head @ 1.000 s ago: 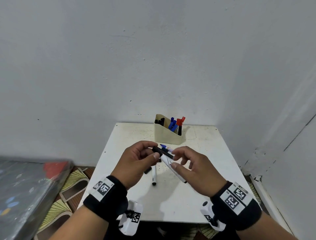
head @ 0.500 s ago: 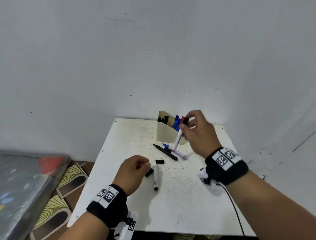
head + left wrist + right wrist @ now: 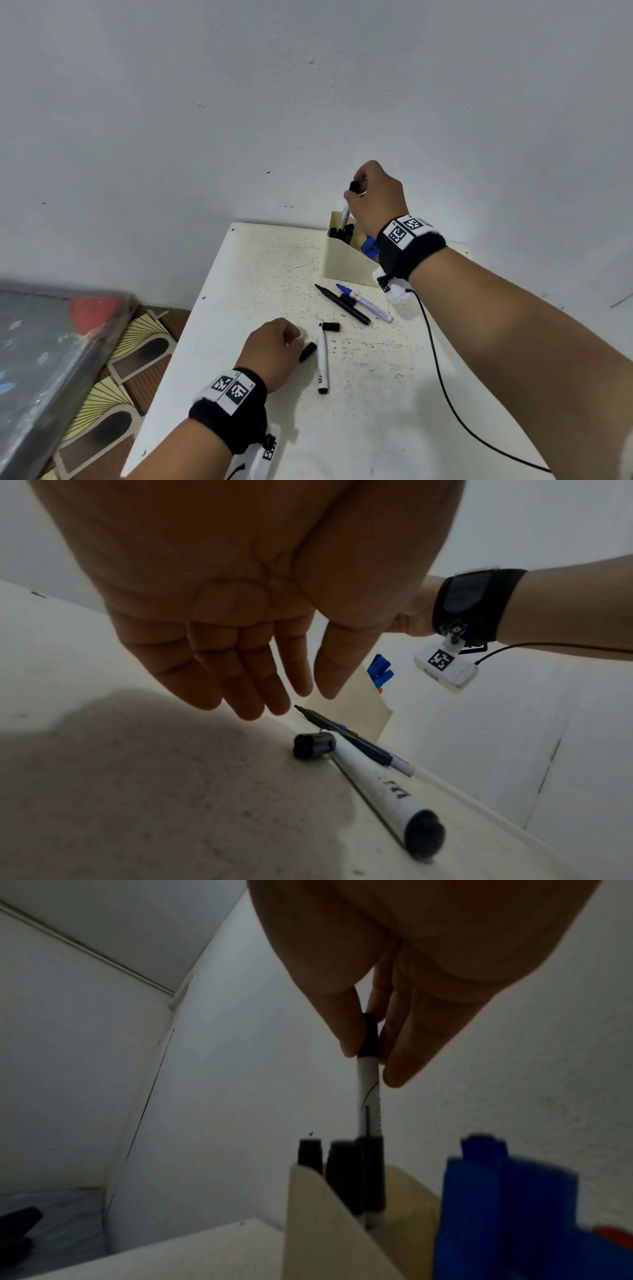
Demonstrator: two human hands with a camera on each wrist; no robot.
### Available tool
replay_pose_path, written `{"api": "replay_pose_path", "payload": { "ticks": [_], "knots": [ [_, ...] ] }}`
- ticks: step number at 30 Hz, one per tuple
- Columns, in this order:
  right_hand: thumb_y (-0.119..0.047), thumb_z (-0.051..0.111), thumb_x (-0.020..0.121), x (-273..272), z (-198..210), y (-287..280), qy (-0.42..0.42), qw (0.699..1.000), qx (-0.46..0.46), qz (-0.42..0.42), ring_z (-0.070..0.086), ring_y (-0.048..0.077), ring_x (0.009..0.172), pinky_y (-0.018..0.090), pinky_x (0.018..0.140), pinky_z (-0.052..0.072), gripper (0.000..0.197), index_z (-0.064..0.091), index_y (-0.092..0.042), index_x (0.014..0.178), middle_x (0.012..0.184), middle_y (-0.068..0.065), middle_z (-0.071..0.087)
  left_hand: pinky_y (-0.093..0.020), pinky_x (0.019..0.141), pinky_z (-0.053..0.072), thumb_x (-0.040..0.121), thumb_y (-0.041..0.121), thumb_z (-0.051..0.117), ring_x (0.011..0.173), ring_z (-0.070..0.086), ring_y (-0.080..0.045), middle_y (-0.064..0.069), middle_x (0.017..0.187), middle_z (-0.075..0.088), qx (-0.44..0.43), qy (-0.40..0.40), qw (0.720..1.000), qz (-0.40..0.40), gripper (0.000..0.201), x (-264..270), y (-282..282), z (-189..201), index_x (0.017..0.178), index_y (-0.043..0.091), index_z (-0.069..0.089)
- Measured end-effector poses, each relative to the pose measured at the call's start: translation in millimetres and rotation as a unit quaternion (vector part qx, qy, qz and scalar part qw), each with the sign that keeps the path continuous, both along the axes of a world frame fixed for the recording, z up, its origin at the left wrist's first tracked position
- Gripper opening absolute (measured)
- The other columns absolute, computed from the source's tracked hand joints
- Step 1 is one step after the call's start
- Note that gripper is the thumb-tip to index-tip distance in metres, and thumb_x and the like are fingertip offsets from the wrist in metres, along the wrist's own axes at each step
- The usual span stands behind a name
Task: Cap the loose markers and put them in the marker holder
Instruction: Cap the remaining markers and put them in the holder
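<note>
My right hand (image 3: 352, 193) pinches the black cap of a white marker (image 3: 369, 1085) and holds it upright. The marker's lower end is inside the left compartment of the cream marker holder (image 3: 346, 267), among black-capped markers (image 3: 310, 1153). Blue markers (image 3: 496, 1191) stand in the compartment to the right. My left hand (image 3: 294, 337) rests on the table with loosely curled fingers and holds nothing. Just right of it lie a black cap (image 3: 307, 352) and a white marker (image 3: 322, 363). A second black cap (image 3: 331, 326) lies by that marker's tip. In front of the holder lie a thin black pen (image 3: 342, 305) and an uncapped blue marker (image 3: 366, 304).
The small white table (image 3: 376, 428) stands in a corner between white walls. A black cable (image 3: 442, 377) runs from my right wrist across the table. A patterned floor mat (image 3: 113, 387) and a grey wrapped slab (image 3: 41, 359) lie left of the table.
My right hand has carried the capped marker from over the table to the holder's left compartment. My left hand has stayed low on the table beside the loose cap.
</note>
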State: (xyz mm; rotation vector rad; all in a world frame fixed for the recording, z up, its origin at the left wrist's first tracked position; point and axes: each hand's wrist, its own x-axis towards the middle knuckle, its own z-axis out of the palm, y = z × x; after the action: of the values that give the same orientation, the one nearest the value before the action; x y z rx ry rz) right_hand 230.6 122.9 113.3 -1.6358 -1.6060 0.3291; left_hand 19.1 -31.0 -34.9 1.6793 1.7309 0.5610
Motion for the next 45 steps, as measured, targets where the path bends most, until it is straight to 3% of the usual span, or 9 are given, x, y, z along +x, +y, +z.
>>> {"api": "replay_pose_path", "payload": {
  "ticks": [6, 12, 14, 20, 26, 31, 34, 40, 45],
  "knots": [
    [-0.029, 0.067, 0.089, 0, -20, 0, -0.043, 0.996, -0.079, 0.01, 0.067, 0.016, 0.087, 0.037, 0.082, 0.058, 0.017, 0.058, -0.025, 0.103, 0.093, -0.005, 0.071, -0.028, 0.086, 0.047, 0.095, 0.032, 0.062, 0.099, 0.061, -0.018, 0.008, 0.102, 0.067, -0.011, 0.046, 0.999, -0.022, 0.009, 2, 4, -3, 0.1, 0.025, 0.065],
    [-0.023, 0.053, 0.1, 3, -31, -70, -0.07, 0.995, -0.055, 0.044, 0.065, 0.011, 0.086, 0.027, 0.074, 0.055, 0.013, 0.064, -0.024, 0.107, 0.099, -0.009, 0.068, -0.027, 0.082, 0.045, 0.089, 0.034, 0.065, 0.095, 0.059, -0.015, 0.013, 0.096, 0.064, -0.033, 0.069, 0.997, -0.026, 0.008, 6, 4, -6, 0.095, 0.029, 0.062],
    [-0.02, 0.05, 0.102, 3, -56, -98, -0.106, 0.978, -0.144, 0.109, 0.065, 0.009, 0.091, 0.02, 0.072, 0.051, 0.019, 0.066, -0.024, 0.11, 0.104, -0.01, 0.066, -0.028, 0.083, 0.049, 0.084, 0.035, 0.065, 0.095, 0.061, -0.014, 0.013, 0.096, 0.066, -0.045, 0.076, 0.996, -0.026, 0.014, 8, 4, -5, 0.097, 0.028, 0.064],
    [-0.023, 0.055, 0.099, -3, -119, -124, -0.258, 0.901, -0.281, 0.208, 0.056, 0.02, 0.122, 0.035, 0.099, 0.048, 0.036, 0.058, -0.03, 0.134, 0.133, -0.002, 0.057, -0.03, 0.084, 0.053, 0.083, 0.037, 0.061, 0.095, 0.063, -0.017, 0.009, 0.096, 0.07, -0.049, 0.116, 0.991, -0.048, 0.017, 13, 5, -4, 0.093, 0.027, 0.069],
    [-0.018, 0.059, 0.098, -16, -128, -113, -0.327, 0.874, -0.286, 0.218, 0.06, 0.026, 0.112, 0.039, 0.093, 0.052, 0.028, 0.06, -0.019, 0.126, 0.126, 0.006, 0.061, -0.029, 0.079, 0.05, 0.089, 0.037, 0.058, 0.094, 0.064, -0.021, 0.004, 0.094, 0.07, -0.049, 0.129, 0.99, -0.033, 0.018, 7, 7, -6, 0.089, 0.022, 0.069],
    [-0.013, 0.052, 0.099, 2, -118, -122, -0.208, 0.923, -0.276, 0.168, 0.06, 0.023, 0.114, 0.034, 0.094, 0.051, 0.037, 0.06, -0.026, 0.132, 0.128, 0.002, 0.063, -0.031, 0.09, 0.051, 0.094, 0.044, 0.055, 0.104, 0.063, -0.02, 0.006, 0.107, 0.07, -0.048, 0.115, 0.992, -0.018, 0.021, 4, 6, -9, 0.104, 0.028, 0.064],
    [-0.016, 0.054, 0.099, 23, -111, -134, -0.139, 0.942, -0.281, 0.121, 0.061, 0.017, 0.099, 0.024, 0.081, 0.045, 0.028, 0.067, -0.026, 0.122, 0.119, -0.006, 0.063, -0.03, 0.091, 0.05, 0.094, 0.045, 0.055, 0.106, 0.063, -0.02, 0.005, 0.111, 0.07, -0.042, 0.111, 0.993, -0.018, 0.024, 6, 7, -7, 0.108, 0.027, 0.063],
    [-0.019, 0.064, 0.09, 57, -118, -148, 0.007, 0.958, -0.286, 0.036, 0.069, 0.023, 0.075, 0.045, 0.076, 0.061, 0.013, 0.062, -0.031, 0.095, 0.086, -0.001, 0.07, -0.034, 0.084, 0.052, 0.098, 0.047, 0.049, 0.1, 0.062, -0.021, 0.003, 0.104, 0.069, 0.016, 0.158, 0.987, -0.039, 0.026, 29, -1, 7, 0.101, 0.025, 0.062],
    [-0.008, 0.067, 0.088, 64, -123, -155, 0.157, 0.948, -0.276, 0.015, 0.07, 0.026, 0.064, 0.054, 0.073, 0.063, 0.01, 0.063, -0.016, 0.09, 0.075, 0.008, 0.068, -0.03, 0.075, 0.044, 0.094, 0.051, 0.053, 0.099, 0.063, -0.023, -0.001, 0.1, 0.067, -0.005, 0.214, 0.973, -0.082, 0.028, 53, -10, 17, 0.088, 0.024, 0.051]
  ]
}}
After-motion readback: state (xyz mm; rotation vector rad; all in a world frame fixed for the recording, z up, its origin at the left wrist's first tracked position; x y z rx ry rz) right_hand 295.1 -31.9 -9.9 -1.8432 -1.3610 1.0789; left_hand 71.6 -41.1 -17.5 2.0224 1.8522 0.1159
